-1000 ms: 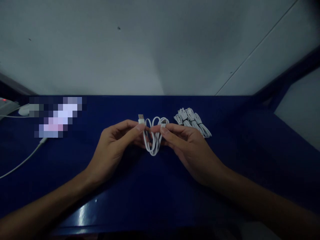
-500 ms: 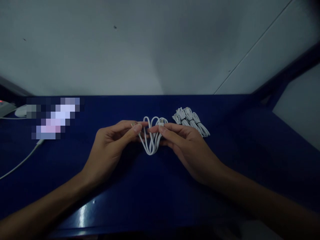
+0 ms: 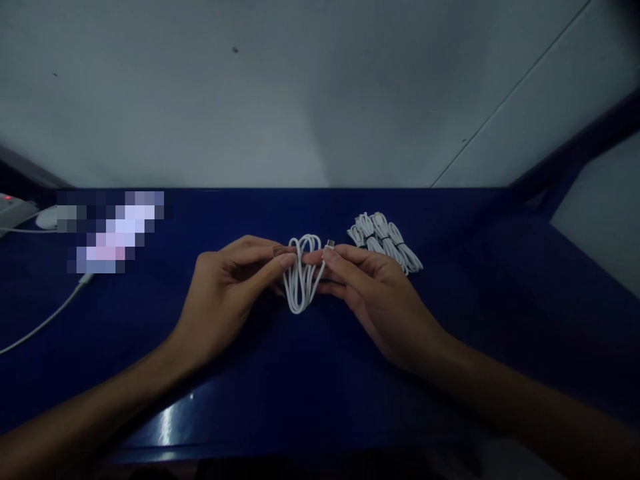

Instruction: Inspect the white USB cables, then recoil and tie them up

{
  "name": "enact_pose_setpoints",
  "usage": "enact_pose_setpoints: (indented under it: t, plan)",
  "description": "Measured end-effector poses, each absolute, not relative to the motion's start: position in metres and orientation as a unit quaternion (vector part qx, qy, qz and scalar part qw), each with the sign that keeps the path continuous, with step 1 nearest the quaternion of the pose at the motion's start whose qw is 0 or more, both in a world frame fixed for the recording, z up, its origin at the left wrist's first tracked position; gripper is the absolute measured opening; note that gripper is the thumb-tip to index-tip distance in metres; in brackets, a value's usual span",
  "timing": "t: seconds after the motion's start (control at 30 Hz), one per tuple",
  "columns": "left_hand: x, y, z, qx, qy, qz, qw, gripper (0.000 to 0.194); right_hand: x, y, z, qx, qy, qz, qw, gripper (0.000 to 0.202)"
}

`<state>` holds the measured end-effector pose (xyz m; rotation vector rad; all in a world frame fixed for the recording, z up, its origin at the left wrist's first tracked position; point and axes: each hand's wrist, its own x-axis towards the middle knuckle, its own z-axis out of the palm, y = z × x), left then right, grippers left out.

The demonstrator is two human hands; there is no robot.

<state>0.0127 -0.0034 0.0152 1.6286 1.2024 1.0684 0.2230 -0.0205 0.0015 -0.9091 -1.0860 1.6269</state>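
Note:
A white USB cable [image 3: 299,283], gathered into several loops, hangs between my two hands above the blue table [image 3: 310,387]. My left hand [image 3: 227,287] is closed on the left side of the loops, thumb against forefinger, with a small dark item sticking out by the fingertips that I cannot make out. My right hand [image 3: 373,287] pinches the cable's metal-tipped plug [image 3: 331,244] between thumb and forefinger, and a strand runs down from it into the loops. Just beyond my right hand lie several white cable bundles [image 3: 385,241], with dark ties around them.
At the left lies a blurred-out bright screen [image 3: 120,230] with a white cord [image 3: 47,327] leading off it. Behind that sit a white rounded object [image 3: 47,217] and a box with a red light [image 3: 13,207]. A grey wall [image 3: 280,120] rises at the table's back edge.
My left hand has moved right onto the loops, which are now drawn closer together. The plug in my right hand has shifted slightly right, away from the loops.

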Motion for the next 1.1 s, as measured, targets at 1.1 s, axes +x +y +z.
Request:
enact_pose_setpoints:
  t: [1.1]
  plan:
    - [0.008,0.001,0.009,0.510,0.391,0.422,0.640,0.015,0.221,-0.027,0.007,-0.429,-0.558,0.535,0.468,0.020]
